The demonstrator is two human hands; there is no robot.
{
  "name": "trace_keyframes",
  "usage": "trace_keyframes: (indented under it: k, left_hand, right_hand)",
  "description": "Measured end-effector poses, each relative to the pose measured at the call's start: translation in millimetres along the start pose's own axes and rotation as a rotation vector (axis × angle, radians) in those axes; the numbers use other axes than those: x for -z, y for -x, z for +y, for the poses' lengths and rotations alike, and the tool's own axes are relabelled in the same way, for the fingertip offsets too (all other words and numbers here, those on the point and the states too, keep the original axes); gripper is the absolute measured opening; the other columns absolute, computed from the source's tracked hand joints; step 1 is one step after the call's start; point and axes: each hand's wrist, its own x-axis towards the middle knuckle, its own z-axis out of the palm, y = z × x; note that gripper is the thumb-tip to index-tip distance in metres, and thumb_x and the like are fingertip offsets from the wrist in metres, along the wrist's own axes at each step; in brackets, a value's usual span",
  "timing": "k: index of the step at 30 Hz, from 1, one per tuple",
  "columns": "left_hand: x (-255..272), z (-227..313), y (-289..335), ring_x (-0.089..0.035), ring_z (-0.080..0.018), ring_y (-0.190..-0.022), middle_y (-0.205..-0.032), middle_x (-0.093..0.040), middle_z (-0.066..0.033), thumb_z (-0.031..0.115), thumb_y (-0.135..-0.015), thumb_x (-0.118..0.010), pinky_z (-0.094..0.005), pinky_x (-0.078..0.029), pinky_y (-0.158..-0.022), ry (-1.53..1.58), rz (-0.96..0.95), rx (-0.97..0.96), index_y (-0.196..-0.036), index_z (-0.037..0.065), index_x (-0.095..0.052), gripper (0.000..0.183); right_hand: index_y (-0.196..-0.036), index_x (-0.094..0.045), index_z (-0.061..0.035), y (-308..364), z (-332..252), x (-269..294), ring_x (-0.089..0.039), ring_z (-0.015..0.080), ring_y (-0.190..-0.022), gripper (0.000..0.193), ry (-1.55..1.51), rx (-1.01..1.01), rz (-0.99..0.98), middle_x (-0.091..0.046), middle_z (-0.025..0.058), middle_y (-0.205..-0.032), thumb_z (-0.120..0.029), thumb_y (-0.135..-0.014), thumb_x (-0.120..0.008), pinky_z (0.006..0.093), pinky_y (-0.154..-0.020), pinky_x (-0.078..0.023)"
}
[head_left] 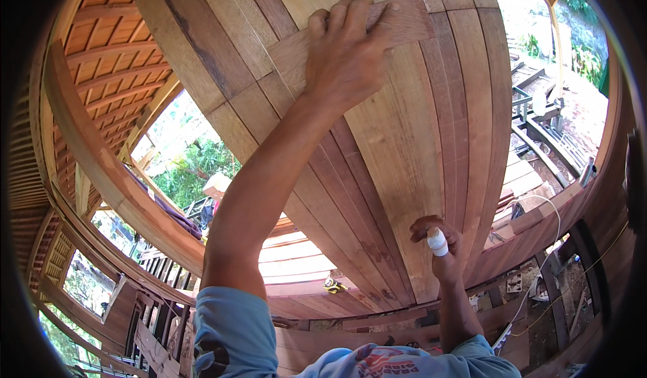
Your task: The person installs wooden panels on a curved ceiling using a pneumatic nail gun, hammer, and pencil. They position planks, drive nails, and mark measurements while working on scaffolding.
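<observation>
A broad surface of joined wooden planks [397, 149] in light and reddish brown fills the middle. Across its far part lies a short flat wooden board [411, 24], set slantwise over the plank seams. My left hand [347, 54] grips this board, with its fingers bent over the far edge. Lower and to the right, my right hand [441, 243] is closed over the near part of the planks, fingers curled. White wrapping covers what looks like its thumb. Whatever its fingers may hold cannot be made out.
A yellow tape measure [333, 284] sits on the near ledge, left of the planks. Curved wooden beams [101, 149] rise at the left. A white cable [558, 223] hangs at the right, near dark metal frames [549, 149]. Below are beams and scraps.
</observation>
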Motion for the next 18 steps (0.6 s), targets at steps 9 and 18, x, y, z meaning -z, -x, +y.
trace_keyframes:
  k: [9, 18]
  left_hand:
    - [0.5, -2.1, -1.8, -0.052, -0.0276, -0.123, -0.135, -0.057, -0.0100, 0.022, -0.077, -0.082, -0.0457, -0.033, -0.105, 0.125, 0.036, 0.022, -0.137, 0.013, -0.062, 0.063]
    - [3.8, -5.3, 0.3, -0.053, -0.0276, -0.125, -0.135, -0.058, -0.0080, 0.024, -0.077, -0.084, -0.0446, -0.034, -0.105, 0.164, 0.020, 0.027, -0.137, 0.012, -0.062, 0.065]
  right_hand:
    - [-0.104, -0.070, 0.0025, 5.5, 1.2, -0.9, -0.067, 0.0169, -0.087, 0.027, 0.011, -0.027, 0.001, -0.068, 0.0124, -0.103, -0.019, -0.099, -0.056, 0.0306, -0.077, -0.056]
    - [-0.105, -0.071, 0.0016, 10.1, 4.9, -1.1, -0.067, 0.0171, -0.092, 0.028, -0.024, -0.057, -0.023, -0.068, 0.0123, -0.104, -0.023, -0.099, -0.060, 0.0311, -0.079, -0.057]
